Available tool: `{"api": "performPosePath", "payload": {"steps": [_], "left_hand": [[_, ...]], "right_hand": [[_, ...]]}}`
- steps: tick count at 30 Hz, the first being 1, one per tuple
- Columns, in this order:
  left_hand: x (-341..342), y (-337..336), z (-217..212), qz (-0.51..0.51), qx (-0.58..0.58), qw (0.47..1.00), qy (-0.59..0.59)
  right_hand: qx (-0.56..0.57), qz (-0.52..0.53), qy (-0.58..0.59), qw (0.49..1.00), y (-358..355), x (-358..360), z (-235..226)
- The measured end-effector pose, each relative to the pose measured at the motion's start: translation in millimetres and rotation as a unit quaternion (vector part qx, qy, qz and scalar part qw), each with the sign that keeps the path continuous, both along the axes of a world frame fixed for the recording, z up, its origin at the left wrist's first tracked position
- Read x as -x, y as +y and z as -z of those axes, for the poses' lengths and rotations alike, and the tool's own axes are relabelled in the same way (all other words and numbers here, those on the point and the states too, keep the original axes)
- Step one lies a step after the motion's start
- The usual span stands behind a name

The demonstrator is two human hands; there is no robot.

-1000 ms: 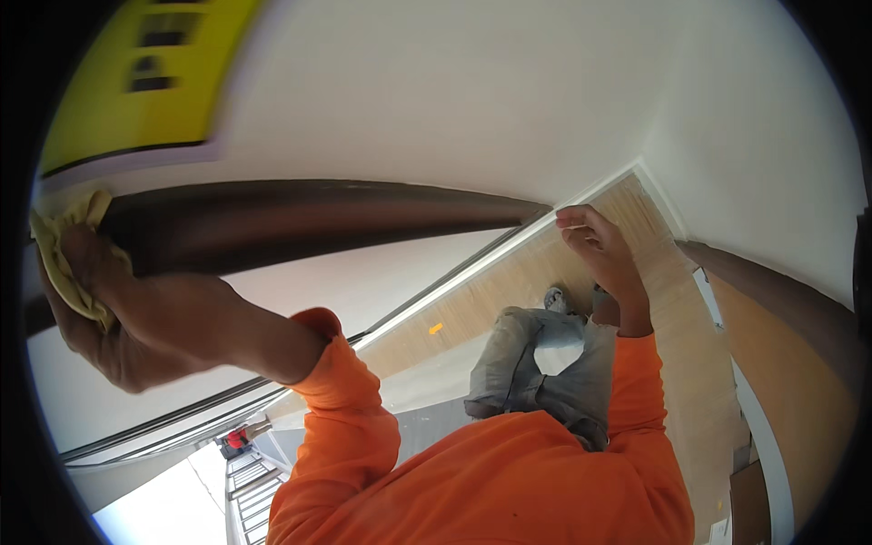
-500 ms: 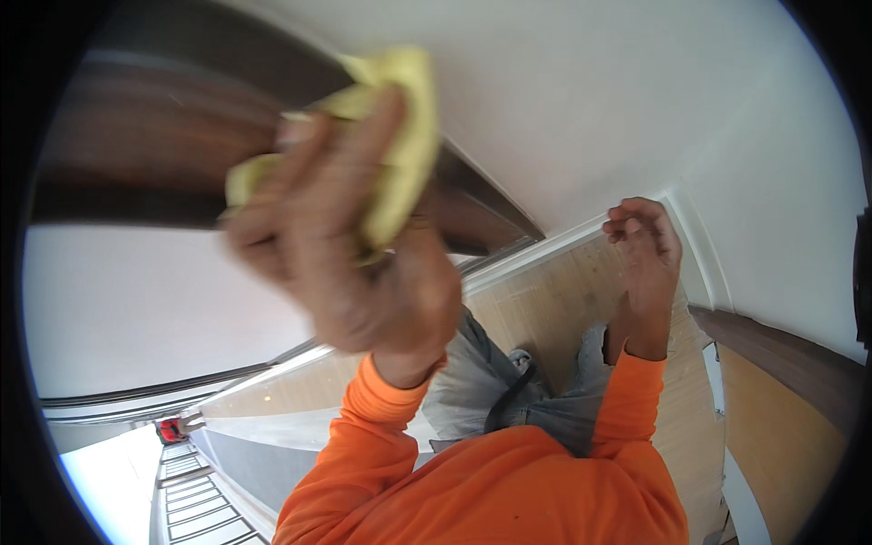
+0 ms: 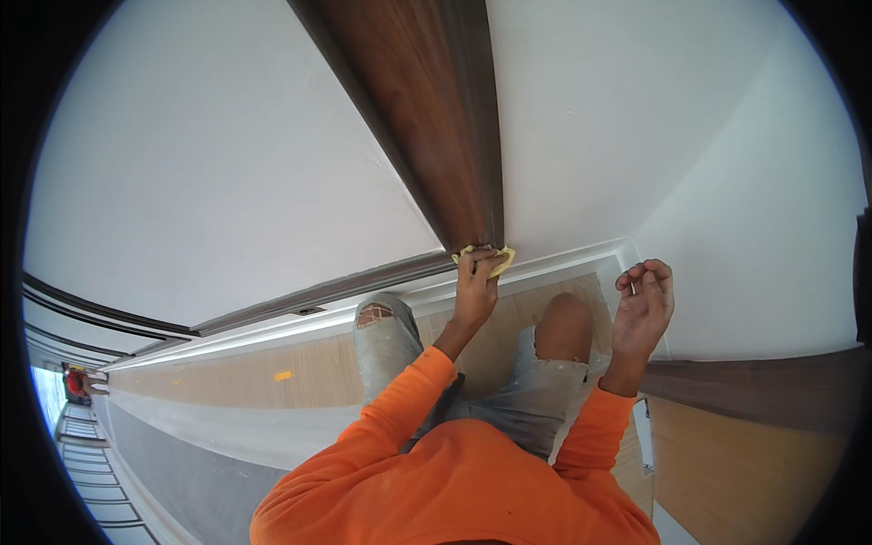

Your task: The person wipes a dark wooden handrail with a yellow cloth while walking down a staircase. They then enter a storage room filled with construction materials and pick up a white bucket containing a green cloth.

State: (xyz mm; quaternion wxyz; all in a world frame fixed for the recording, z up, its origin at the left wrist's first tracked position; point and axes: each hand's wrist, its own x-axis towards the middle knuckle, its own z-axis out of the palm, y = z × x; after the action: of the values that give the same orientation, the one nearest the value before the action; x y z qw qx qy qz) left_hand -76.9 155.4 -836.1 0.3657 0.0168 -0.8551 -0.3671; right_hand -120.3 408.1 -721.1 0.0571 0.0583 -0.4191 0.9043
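A yellow cloth (image 3: 498, 261) is bunched under the fingers of my left hand (image 3: 475, 292). That hand presses it against the bottom end of a dark brown wooden frame piece (image 3: 413, 82), which runs up the white wall. My right hand (image 3: 643, 309) is raised over my right thigh, palm showing. Its fingers are loosely bent with gaps between them, and I see nothing in it.
A white skirting (image 3: 545, 263) edges the wood-toned floor (image 3: 309, 386). Beyond a dark bottom rail (image 3: 336, 289), more dark strips run to the far left, where a person in red (image 3: 77, 381) is by a railing (image 3: 104, 486). A brown panel (image 3: 727, 463) is at my right.
My left hand has moved down and away with the cloth, from high on the brown frame piece to its bottom end. My view has turned; the right hand stays raised and loosely bent.
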Motion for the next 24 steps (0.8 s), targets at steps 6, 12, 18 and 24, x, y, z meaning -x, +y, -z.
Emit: {"api": "performPosePath", "payload": {"steps": [6,12,18,24], "left_hand": [[-27.0,-7.1,-90.3,0.096,-0.342,0.93,-0.092],[-50.8,-2.9,-157.9,0.184,-0.472,0.861,-0.045],[-63.1,-31.7,-170.0,0.274,-0.505,0.81,-0.119],[-65.9,-35.3,-164.3,0.401,-0.435,0.778,-0.211]], "right_hand": [[-0.016,-0.01,-0.065,0.998,-35.9,-11.6,-1.3],[-0.348,-0.059,0.214,0.911,-121.4,-68.9,-54.9],[-0.358,-0.146,0.176,0.906,-105.1,-50.1,-77.8],[-0.184,0.085,0.272,0.941,-115.6,-32.9,-165.0]]}}
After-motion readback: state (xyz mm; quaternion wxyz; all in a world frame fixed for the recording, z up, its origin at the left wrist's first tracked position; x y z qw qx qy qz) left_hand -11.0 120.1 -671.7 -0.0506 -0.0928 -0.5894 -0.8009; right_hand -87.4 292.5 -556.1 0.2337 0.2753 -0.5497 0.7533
